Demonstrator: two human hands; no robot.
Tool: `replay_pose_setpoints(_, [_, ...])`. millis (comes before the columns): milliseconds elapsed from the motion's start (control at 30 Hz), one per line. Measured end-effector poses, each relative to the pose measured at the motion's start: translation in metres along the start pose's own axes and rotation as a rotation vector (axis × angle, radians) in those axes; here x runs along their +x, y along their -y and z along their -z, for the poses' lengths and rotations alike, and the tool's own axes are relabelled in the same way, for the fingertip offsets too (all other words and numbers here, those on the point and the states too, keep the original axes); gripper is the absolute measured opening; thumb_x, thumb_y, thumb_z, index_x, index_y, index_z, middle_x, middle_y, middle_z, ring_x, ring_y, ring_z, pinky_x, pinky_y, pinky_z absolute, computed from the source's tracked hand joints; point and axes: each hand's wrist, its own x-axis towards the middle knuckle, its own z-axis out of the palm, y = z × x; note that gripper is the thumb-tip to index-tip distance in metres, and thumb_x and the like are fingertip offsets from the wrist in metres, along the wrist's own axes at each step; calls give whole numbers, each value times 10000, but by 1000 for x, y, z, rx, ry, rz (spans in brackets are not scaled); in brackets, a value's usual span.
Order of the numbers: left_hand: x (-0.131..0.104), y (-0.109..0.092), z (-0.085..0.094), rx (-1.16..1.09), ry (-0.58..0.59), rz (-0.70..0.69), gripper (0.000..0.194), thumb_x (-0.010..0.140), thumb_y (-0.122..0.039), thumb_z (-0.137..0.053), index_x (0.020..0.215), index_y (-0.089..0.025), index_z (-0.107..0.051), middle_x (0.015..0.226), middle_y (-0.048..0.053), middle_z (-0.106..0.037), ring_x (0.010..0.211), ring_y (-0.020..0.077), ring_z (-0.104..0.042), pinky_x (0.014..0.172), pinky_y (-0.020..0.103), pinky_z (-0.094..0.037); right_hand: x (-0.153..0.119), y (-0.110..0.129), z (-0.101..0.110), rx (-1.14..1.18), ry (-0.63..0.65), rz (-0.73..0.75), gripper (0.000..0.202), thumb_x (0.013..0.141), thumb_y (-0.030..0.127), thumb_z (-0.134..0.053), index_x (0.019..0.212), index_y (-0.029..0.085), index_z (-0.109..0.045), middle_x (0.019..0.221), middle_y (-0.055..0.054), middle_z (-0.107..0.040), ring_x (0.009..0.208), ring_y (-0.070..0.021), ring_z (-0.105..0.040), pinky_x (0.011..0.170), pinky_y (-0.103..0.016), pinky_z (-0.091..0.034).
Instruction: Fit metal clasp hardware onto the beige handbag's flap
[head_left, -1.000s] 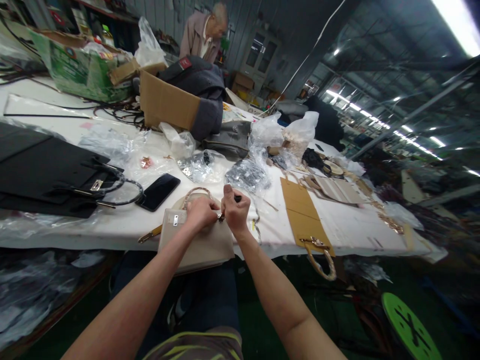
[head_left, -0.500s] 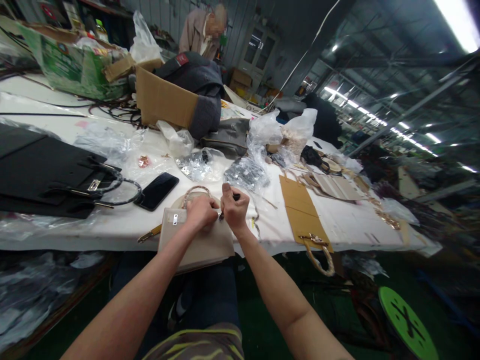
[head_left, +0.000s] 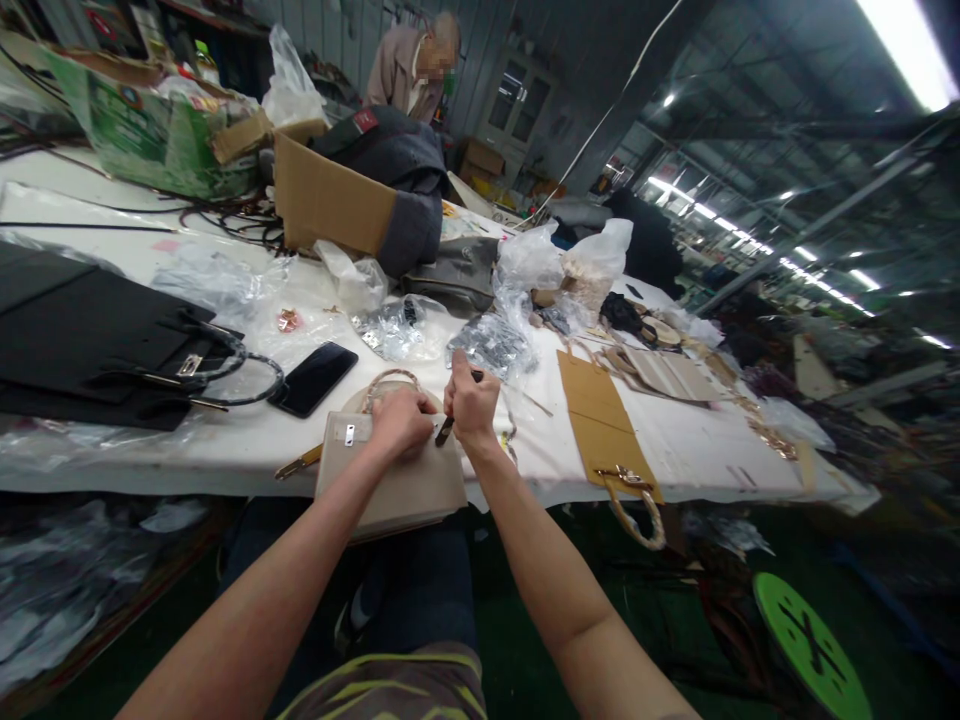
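A beige handbag (head_left: 409,495) lies at the table's front edge, partly over my lap, with a metal plate (head_left: 349,434) at its upper left. Its braided handle (head_left: 394,374) rises behind it. My left hand (head_left: 403,422) is closed on the bag's upper part, fingers curled and fingertips partly hidden. In my right hand (head_left: 472,402) is a slim dark hand tool (head_left: 445,430), whose exact kind I cannot make out. The tool's lower end slants down to the bag just right of my left fingers. My right fist wraps its handle, thumb on top.
Left are a phone (head_left: 315,379), a black handbag (head_left: 97,345) and a tool with a yellow handle (head_left: 300,463). A mustard bag panel (head_left: 604,420) lies right. Plastic-wrapped parts (head_left: 491,343) and a cardboard box (head_left: 330,200) sit behind. Another person (head_left: 409,70) stands across the table.
My right hand has tilted and risen slightly, so more of the dark tool's lower end shows. My left hand keeps its place on the handbag.
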Motion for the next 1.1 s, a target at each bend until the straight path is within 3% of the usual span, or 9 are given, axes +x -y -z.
replay_pose_setpoints(67, [1, 0, -1, 16, 0, -9, 355, 778, -205, -771, 1081, -331, -905, 1184, 36, -868, 1238, 337, -726, 1109, 454, -467, 16, -8, -8, -58, -37, -107, 662, 990, 701, -733, 640, 254, -393, 480, 57, -400, 381, -95, -365, 358, -255, -283])
replay_pose_setpoints(167, [1, -2, 1, 34, 8, -8, 422, 782, -177, -755, 1155, -317, -894, 1258, 46, -855, 1277, 351, -719, 1131, 471, -470, 37, -11, -22, -95, -76, -398, 651, 955, 655, -810, 654, 258, -392, 460, 78, -365, 374, -86, -324, 335, -241, -215])
replay_pose_setpoints(233, [0, -4, 4, 25, 32, -2, 428, 789, -189, -762, 1181, -305, -890, 1274, 59, -851, 1282, 358, -721, 1135, 474, -475, 42, -5, -26, -57, -51, -478, 651, 934, 642, -843, 674, 260, -385, 462, 89, -360, 377, -77, -304, 333, -229, -190])
replay_pose_setpoints(400, [-1, -3, 4, -13, 17, -1, 343, 778, -247, -816, 1105, -297, -906, 1171, 68, -869, 1220, 351, -742, 1126, 445, -484, 18, 19, -14, 184, 15, -225, 708, 906, 731, -813, 690, 272, -319, 482, 99, -335, 367, -72, -281, 332, -239, -201])
replay_pose_setpoints(500, [0, 1, 2, -50, 32, -15, 352, 760, -163, -788, 1063, -296, -908, 1123, 52, -875, 1198, 330, -746, 1132, 437, -472, 1, 25, -4, 141, 8, -9, 689, 924, 740, -790, 672, 267, -358, 491, 83, -361, 364, -86, -320, 344, -262, -244])
replay_pose_setpoints(633, [0, 3, 2, -94, 40, -15, 306, 774, -170, -773, 1023, -288, -906, 1082, 52, -875, 1198, 341, -742, 1177, 487, -437, -9, 21, -2, 11, 31, 138, 677, 1004, 723, -711, 621, 251, -411, 482, 52, -401, 386, -101, -368, 394, -279, -272])
replay_pose_setpoints(933, [0, 5, 3, -70, 45, -28, 353, 749, -140, -757, 1041, -281, -898, 1143, 47, -869, 1241, 347, -726, 1145, 460, -445, -21, 7, -3, -161, 33, 226, 706, 1027, 737, -671, 614, 240, -389, 531, 31, -396, 495, -114, -372, 474, -284, -296])
replay_pose_setpoints(1033, [-1, 3, 4, -70, 45, -33, 351, 763, -141, -753, 1049, -283, -899, 1136, 47, -871, 1212, 339, -741, 1145, 475, -448, -13, 11, -5, -111, 94, 169, 698, 997, 717, -721, 600, 242, -399, 510, 38, -393, 453, -106, -361, 440, -286, -276])
replay_pose_setpoints(1100, [-2, 2, 3, -82, 37, -24, 339, 773, -159, -765, 1050, -296, -904, 1126, 40, -875, 1191, 329, -752, 1163, 482, -439, 1, 15, -7, -41, 62, 87, 690, 976, 721, -732, 601, 257, -386, 483, 46, -384, 401, -106, -343, 396, -291, -249])
